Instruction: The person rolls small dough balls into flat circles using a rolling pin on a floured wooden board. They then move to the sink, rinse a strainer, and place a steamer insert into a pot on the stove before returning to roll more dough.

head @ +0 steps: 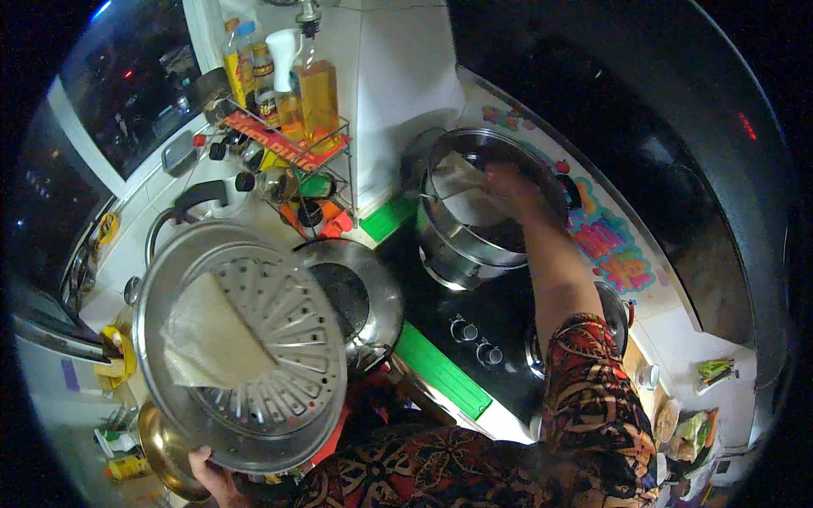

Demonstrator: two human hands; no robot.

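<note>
My left hand [213, 473] grips the near rim of a wide metal steamer pan [298, 374], which is tilted towards me. A folded off-white cloth or paper towel [216, 336] lies on its slotted, perforated bottom. My right hand [511, 187], blurred and in shade, reaches inside a tall stainless-steel pot [457, 238] on the black hob. Its fingers are on a second whitish cloth or paper towel [457, 174] against the pot's inner wall. The fingertips are hard to make out.
A wire rack with oil bottles [317, 95] and spice jars [273, 184] stands in the corner. A metal ring-shaped piece [381, 292] sits left of the black glass hob [438, 330]. Two control knobs [476, 340] face me. Packed vegetables [695, 432] lie far right.
</note>
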